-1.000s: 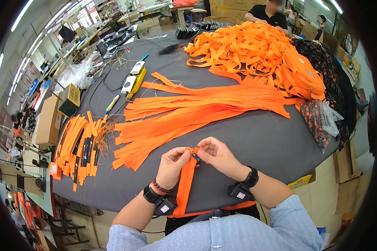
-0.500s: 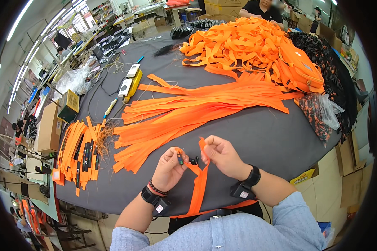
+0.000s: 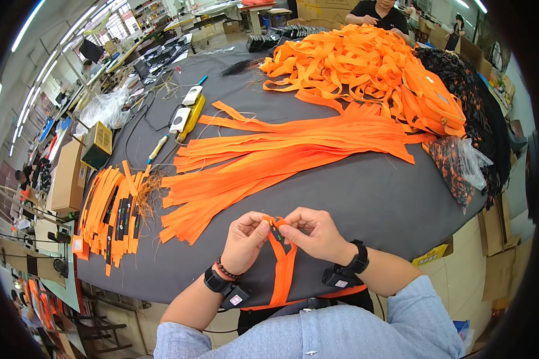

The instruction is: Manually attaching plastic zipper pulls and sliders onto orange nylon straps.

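An orange zipper tape (image 3: 282, 276) hangs from my two hands toward the table's near edge, its upper end parted into two strands. My left hand (image 3: 244, 240) pinches one strand's end between thumb and fingers. Close beside it, my right hand (image 3: 318, 234) pinches the other strand. Between the fingertips shows a small black zipper pull (image 3: 276, 232) with a coloured mark; fingers partly cover it, so I cannot tell how it sits on the tape. Beyond my hands lies a broad bundle of long orange zipper tapes (image 3: 269, 152).
Short orange and black strips (image 3: 111, 209) lie at the left. Behind them stand a yellow-and-black box (image 3: 97, 145) and a yellow power strip (image 3: 190, 119). Tangled orange tape (image 3: 341, 60) and an orange bag (image 3: 431, 99) fill the far right. A co-worker (image 3: 380, 15) sits across the table.
My hands have come together, bringing both strand ends close to each other at the black pull. My right hand has turned and moved slightly down.
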`<state>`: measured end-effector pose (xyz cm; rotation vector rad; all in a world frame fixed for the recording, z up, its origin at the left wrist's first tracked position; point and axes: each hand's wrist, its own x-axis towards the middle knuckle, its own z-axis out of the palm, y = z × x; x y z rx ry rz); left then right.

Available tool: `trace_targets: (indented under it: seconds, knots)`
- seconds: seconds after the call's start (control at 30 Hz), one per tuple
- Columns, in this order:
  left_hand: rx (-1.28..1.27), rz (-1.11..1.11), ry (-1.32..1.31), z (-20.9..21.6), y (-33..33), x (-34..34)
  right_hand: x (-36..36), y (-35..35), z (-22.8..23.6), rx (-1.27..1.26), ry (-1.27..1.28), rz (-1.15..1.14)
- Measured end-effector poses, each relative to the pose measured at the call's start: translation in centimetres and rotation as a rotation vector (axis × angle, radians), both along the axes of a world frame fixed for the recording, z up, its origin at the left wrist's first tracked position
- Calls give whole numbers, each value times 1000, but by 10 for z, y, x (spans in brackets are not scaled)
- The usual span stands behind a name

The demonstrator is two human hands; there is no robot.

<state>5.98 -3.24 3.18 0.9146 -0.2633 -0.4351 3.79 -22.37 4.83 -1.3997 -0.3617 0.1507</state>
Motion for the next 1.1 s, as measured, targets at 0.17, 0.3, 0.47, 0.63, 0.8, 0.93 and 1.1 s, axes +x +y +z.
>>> trace_targets:
  seconds: [0.17,0.3,0.47,0.63,0.8,0.93,1.1]
  knots:
    - [-53,-23,-14,-2,2,1,0,1,-2,-1,-8,-38]
    - [-27,-6,-38,-1,1,1,0,0,-2,-24,-21,-49]
    - [44,31,-61,-2,0,0,0,-1,-2,-60,-54,-48]
    - [113,59,-146,0,0,0,1,-1,-6,-57,-103,-73]
    - [169,75,-181,2,-1,-1,2,1,-7,9,-106,-53]
    - [192,67,-176,2,-2,-1,3,1,-10,45,-119,-48]
    - [201,45,-180,0,-3,-1,3,3,-13,35,-170,-78]
